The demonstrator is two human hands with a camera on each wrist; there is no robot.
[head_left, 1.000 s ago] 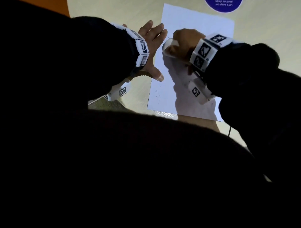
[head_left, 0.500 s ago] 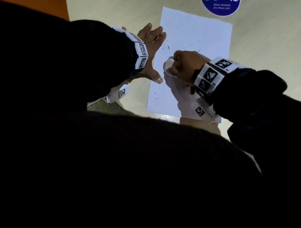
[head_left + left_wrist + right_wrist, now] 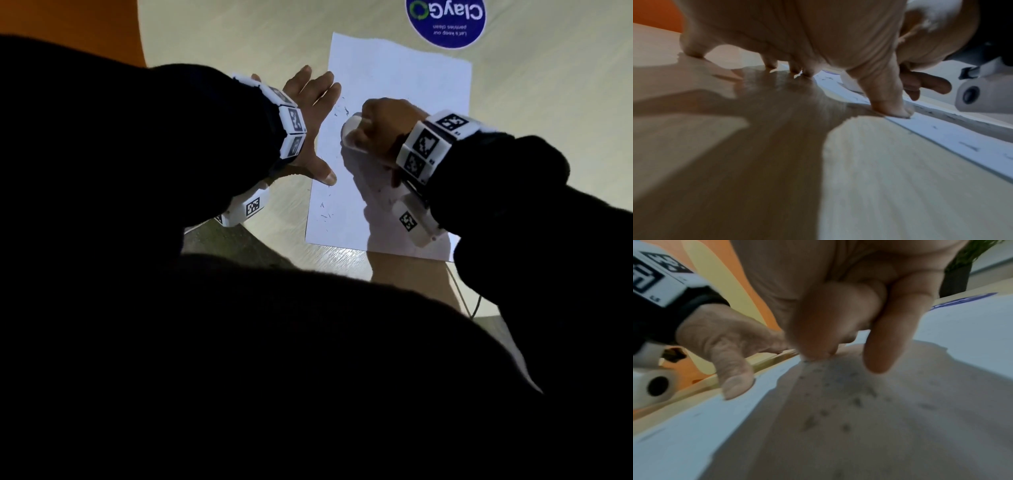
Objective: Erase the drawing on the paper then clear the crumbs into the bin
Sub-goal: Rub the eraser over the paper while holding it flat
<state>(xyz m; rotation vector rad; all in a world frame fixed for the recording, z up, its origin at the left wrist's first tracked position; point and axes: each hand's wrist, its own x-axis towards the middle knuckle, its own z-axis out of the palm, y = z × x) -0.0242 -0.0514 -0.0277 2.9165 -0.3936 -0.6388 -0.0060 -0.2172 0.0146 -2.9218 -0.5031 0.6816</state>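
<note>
My right hand [image 3: 380, 128] gripped the eraser [image 3: 350, 132] on the paper [image 3: 404, 78]; my left hand [image 3: 310, 116], fingers spread flat, pressed its edge.

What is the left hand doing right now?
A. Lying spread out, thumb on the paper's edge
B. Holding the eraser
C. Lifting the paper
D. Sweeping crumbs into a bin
A: the left hand lies spread on the table, its thumb pressing the edge of the paper.

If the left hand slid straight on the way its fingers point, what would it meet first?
Probably nothing. The left hand, spread flat with its thumb on the white paper sheet's left edge, points up the bare pale wooden table; the round blue sticker seems off to the right.
</note>
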